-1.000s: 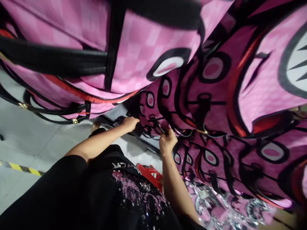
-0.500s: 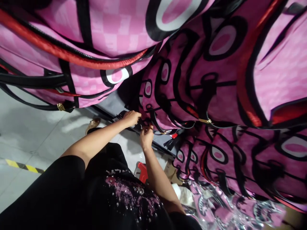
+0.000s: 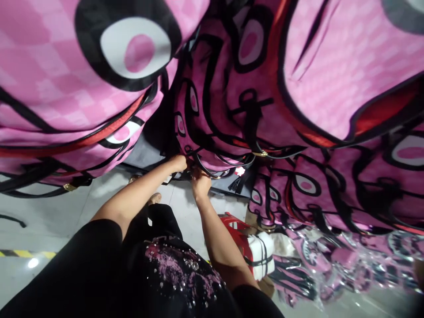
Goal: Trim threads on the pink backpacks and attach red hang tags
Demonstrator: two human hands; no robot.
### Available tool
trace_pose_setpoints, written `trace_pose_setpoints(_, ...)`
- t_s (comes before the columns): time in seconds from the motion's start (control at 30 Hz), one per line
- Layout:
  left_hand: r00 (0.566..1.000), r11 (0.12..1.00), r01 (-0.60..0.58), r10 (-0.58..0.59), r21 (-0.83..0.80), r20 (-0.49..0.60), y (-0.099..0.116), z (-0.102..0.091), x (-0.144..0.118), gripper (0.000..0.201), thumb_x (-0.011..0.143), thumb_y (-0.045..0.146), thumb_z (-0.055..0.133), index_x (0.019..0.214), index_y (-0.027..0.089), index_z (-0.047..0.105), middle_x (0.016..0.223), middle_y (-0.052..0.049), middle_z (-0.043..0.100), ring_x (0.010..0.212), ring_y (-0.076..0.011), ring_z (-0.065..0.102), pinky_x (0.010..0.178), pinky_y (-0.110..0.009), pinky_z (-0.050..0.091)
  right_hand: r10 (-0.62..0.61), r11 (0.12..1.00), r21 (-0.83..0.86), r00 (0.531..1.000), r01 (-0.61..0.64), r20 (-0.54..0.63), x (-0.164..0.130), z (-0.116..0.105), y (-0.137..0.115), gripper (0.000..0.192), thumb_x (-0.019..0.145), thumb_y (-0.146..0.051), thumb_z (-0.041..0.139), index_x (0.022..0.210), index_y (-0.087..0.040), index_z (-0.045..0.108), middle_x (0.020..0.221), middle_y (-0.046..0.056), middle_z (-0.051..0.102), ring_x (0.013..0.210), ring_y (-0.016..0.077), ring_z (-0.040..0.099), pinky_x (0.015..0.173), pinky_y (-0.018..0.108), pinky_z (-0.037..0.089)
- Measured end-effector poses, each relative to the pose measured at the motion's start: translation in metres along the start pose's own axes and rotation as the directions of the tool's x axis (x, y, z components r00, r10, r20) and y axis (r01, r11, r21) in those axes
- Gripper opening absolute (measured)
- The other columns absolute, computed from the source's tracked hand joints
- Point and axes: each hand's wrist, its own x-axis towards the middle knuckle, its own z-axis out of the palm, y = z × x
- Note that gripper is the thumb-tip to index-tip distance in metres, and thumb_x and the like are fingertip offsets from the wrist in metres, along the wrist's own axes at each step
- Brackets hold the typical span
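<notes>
My left hand point(image 3: 179, 163) is closed at the lower left end of a row of pink bags with black-rimmed eye shapes. Close to its right, my right hand point(image 3: 201, 183) is also closed, fingers curled beneath the end pink bag point(image 3: 212, 154). Dark material shows between the two hands, but what the fingers grip is too dark and small to make out. A thin black strap point(image 3: 202, 170) of that bag curves just over my right hand. Behind the hands lies a grey surface point(image 3: 142, 150) with a dark edge.
A large pink bag point(image 3: 49, 66) bulges in close at upper left. More pink bags point(image 3: 308, 185) stand in a lower row at right. Below are a red and white object point(image 3: 260, 256) and plastic-wrapped pink items point(image 3: 331, 260). Yellow-black tape point(image 3: 26, 253) marks the floor.
The view has shifted, so the bags on the right appear further left and the large left bag fills more of the top. Both hands stay close together at the end bag.
</notes>
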Motion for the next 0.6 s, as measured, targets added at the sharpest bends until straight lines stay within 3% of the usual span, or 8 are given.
trace_pose_setpoints(0.1, 0.995, 0.999, -0.048, 0.045, 0.023, 0.091, -0.004, -0.014, -0.01, 0.021, 0.078, 0.024, 0.074, 0.098, 0.018, 0.071, 0.084, -0.002, 0.073, 0.084, -0.0178, 0.069, 0.079, -0.031, 0.053, 0.018, 1.0, -0.004, 0.999, -0.018, -0.048, -0.012, -0.007, 0.006, 0.038, 0.095, -0.03, 0.04, 0.086, -0.01, 0.071, 0.072, 0.015, 0.067, 0.064, 0.021, 0.061, 0.062, 0.029, 0.042)
trace_pose_setpoints(0.23, 0.982, 0.99, -0.135, 0.14, -0.044, 0.124, -0.02, -0.021, -0.031, 0.048, 0.072, 0.024, 0.076, 0.118, 0.02, 0.063, 0.087, 0.002, 0.074, 0.08, -0.0151, 0.07, 0.071, -0.022, 0.051, -0.042, 0.999, 0.024, 0.994, 0.044, -0.104, -0.018, -0.009, 0.008, 0.038, 0.097, -0.03, 0.038, 0.096, -0.012, 0.071, 0.077, 0.013, 0.068, 0.067, 0.0208, 0.062, 0.064, 0.029, 0.044)
trace_pose_setpoints(0.4, 0.979, 0.975, -0.204, 0.2, -0.084, -0.049, -0.037, -0.008, -0.044, 0.043, 0.075, 0.005, 0.062, 0.115, 0.021, 0.06, 0.104, 0.0, 0.073, 0.096, -0.0121, 0.068, 0.086, -0.021, 0.05, -0.133, 0.987, 0.067, 0.98, 0.144, -0.15, -0.008, 0.0, 0.008, 0.039, 0.099, -0.035, 0.039, 0.094, -0.014, 0.072, 0.074, 0.012, 0.067, 0.068, 0.0203, 0.063, 0.069, 0.031, 0.049)
trace_pose_setpoints(0.6, 0.928, 0.972, -0.232, 0.209, -0.039, -0.31, -0.046, 0.003, -0.034, 0.016, 0.089, 0.017, 0.058, 0.102, 0.02, 0.066, 0.098, -0.001, 0.072, 0.092, -0.013, 0.068, 0.086, -0.024, 0.051, -0.297, 0.93, 0.179, 0.943, 0.322, -0.152, 0.001, 0.019, 0.003, 0.034, 0.099, -0.037, 0.041, 0.094, -0.018, 0.069, 0.084, 0.011, 0.072, 0.078, 0.0208, 0.068, 0.079, 0.035, 0.056)
